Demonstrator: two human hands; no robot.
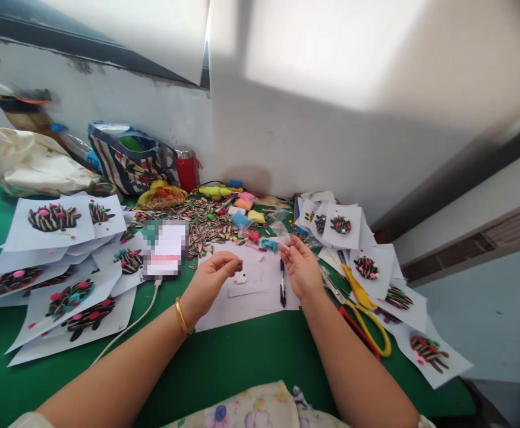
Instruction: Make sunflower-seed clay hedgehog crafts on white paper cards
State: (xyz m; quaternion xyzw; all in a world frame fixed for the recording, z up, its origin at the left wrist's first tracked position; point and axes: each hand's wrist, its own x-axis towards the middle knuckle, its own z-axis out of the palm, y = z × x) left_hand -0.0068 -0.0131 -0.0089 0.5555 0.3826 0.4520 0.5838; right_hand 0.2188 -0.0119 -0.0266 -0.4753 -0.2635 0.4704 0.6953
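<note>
My left hand (215, 279) hovers over the left part of the white paper (224, 318), thumb and fingers pressed together; whatever they pinch, if anything, is too small to make out. Between my hands lies a smaller white sheet (251, 288) with a faint drawn outline and a small white piece with a dark spot. My right hand (303, 270) has its fingertips on a clear plastic bag (280, 230), just by a lump of blue clay (268, 244). Below that hand, a black pen (282, 282) rests on the paper.
Striped sunflower seeds (206, 223) and colored clay packs (243, 204) lie behind the paper. Sheets with seed hedgehogs (70, 297) are piled left, others (367, 267) right. Yellow-handled scissors (382, 333) lie right; a pixelated phone (166, 249) with a cable lies left. A red flask (187, 169) stands behind.
</note>
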